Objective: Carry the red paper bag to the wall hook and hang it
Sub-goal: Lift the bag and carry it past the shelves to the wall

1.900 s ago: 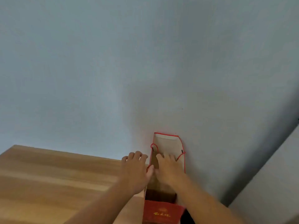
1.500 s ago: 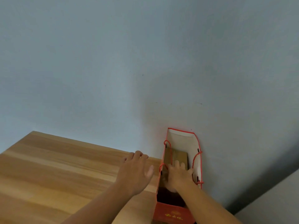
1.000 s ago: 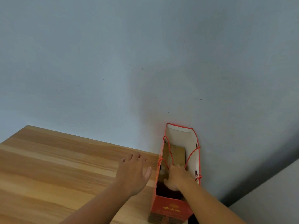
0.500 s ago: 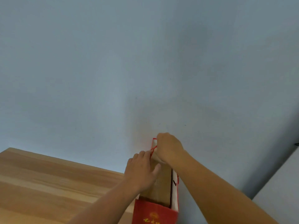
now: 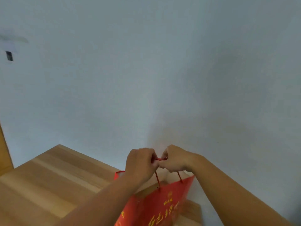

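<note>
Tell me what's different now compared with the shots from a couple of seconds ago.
Both hands have closed on the red cord handles of the red paper bag: the left hand left the wooden table, the right hand came out of the bag. The bag has turned, its printed side now facing the camera. It remains by the table and pale wall.

Both bare forearms reach up and forward from the near edge and converge at center. The left hand [image 5: 140,163] and right hand [image 5: 175,159] are curled into fists, knuckles touching, each in a closed grip on the red cord [image 5: 160,159] running between them.
</note>
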